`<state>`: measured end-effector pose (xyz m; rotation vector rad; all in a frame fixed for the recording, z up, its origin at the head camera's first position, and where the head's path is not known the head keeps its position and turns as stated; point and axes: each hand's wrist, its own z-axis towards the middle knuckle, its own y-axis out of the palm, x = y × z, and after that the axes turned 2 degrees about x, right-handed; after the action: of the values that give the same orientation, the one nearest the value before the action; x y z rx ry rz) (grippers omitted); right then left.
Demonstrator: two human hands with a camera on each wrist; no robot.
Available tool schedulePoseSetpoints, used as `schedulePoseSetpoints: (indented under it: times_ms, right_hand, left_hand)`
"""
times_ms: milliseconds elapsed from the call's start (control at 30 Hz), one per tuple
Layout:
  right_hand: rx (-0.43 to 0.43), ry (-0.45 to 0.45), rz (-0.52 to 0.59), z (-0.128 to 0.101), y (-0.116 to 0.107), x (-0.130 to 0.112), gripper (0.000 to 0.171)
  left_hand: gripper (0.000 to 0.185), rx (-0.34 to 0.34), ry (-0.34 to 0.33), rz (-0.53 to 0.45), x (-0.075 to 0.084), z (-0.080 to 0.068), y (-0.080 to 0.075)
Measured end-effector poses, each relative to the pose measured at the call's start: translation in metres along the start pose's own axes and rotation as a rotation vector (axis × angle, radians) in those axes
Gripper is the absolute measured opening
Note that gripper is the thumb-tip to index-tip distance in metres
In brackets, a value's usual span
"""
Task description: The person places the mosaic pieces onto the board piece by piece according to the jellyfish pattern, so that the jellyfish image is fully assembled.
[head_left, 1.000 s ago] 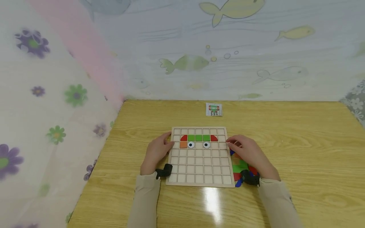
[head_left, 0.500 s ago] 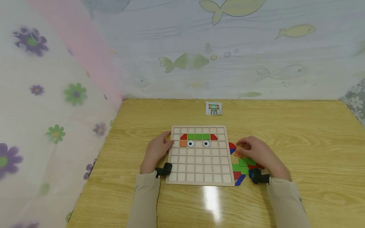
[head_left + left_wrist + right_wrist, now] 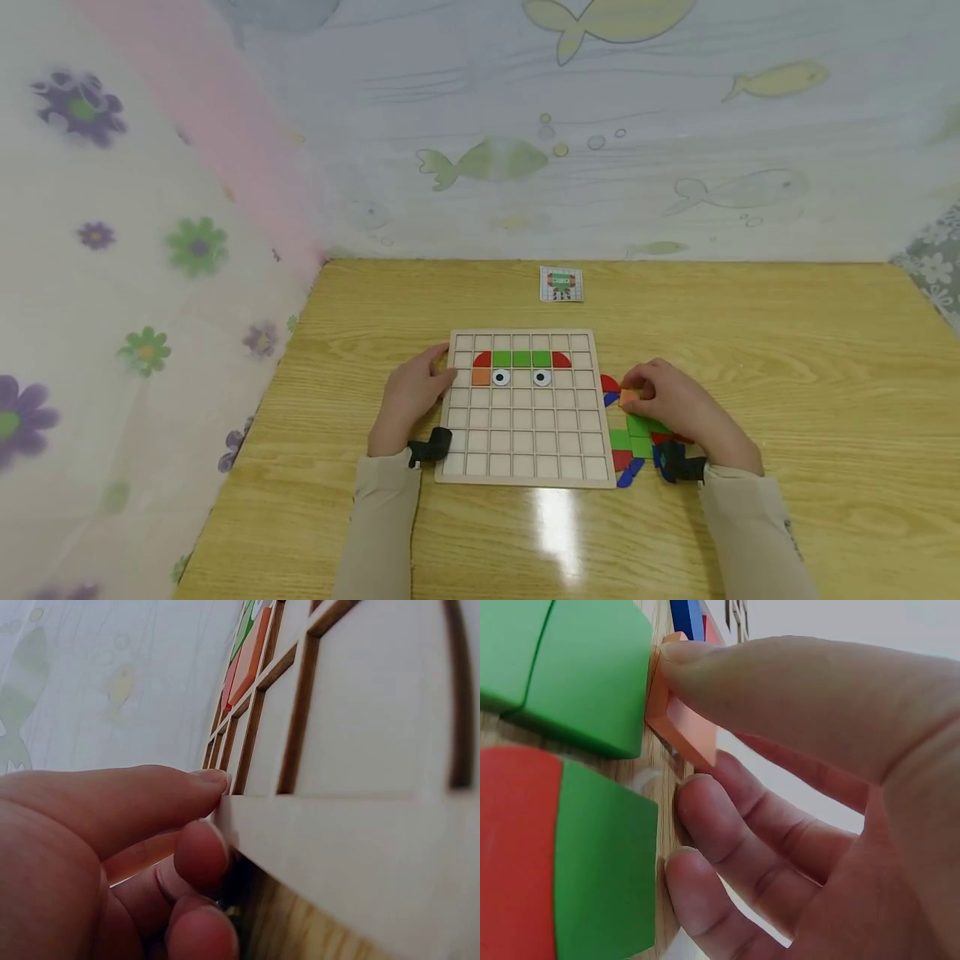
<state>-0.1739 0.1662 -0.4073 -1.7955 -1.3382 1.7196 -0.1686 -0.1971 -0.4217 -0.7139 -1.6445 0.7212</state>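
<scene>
A wooden grid board (image 3: 529, 421) lies flat on the table. My left hand (image 3: 411, 396) holds its left edge; in the left wrist view the thumb (image 3: 199, 780) touches the rim and the other fingers curl beside it. Right of the board, my right hand (image 3: 675, 408) pinches an orange square tile (image 3: 690, 735), tilted up off the wood in the right wrist view. On the board sit a row of green square tiles (image 3: 522, 359) between two red curved tiles (image 3: 561, 360), an orange square (image 3: 481, 377) and two eye discs (image 3: 542, 377).
Loose green tiles (image 3: 640, 437), plus red and blue (image 3: 630, 473) ones, lie along the board's right side, partly under my right hand. A small picture card (image 3: 562, 284) lies behind the board. A fish-patterned wall (image 3: 480, 200) borders the table (image 3: 825, 375) at the back.
My right hand has moved right, from the board's right edge to the loose tiles, and now pinches an orange square there. The left hand has stayed at the board's edge.
</scene>
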Motion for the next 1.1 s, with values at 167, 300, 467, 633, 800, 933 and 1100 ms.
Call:
schedulePoseSetpoints:
  times_ms: [167,300,467,633,800,933,1100]
  right_hand:
    - [-0.002,-0.005,0.028,0.002,0.001,0.000,0.023]
    - [0.012,-0.016,0.044,0.002,0.001,-0.001,0.020]
    - [0.059,-0.026,0.059,0.002,0.002,-0.001,0.023]
    - [0.142,-0.056,0.068,0.003,0.006,-0.002,0.027]
    - [0.155,-0.069,0.113,0.007,0.013,-0.007,0.028]
    - [0.142,-0.079,0.133,0.014,0.017,-0.014,0.026]
    - [0.134,-0.106,0.135,0.021,0.022,-0.024,0.020]
  left_hand:
    - [0.048,0.002,-0.005,-0.001,0.000,-0.001,-0.001]
    - [0.049,0.005,0.000,0.004,0.000,-0.001,-0.003]
    - [0.048,0.014,0.007,0.013,0.000,-0.001,-0.003]
    - [0.048,0.016,0.039,0.032,0.001,0.000,-0.001]
    - [0.048,0.022,0.046,0.042,0.003,-0.001,0.000]
    - [0.048,0.016,0.033,0.039,0.003,-0.001,-0.001]
    - [0.048,0.011,0.018,0.028,0.001,-0.002,0.000]
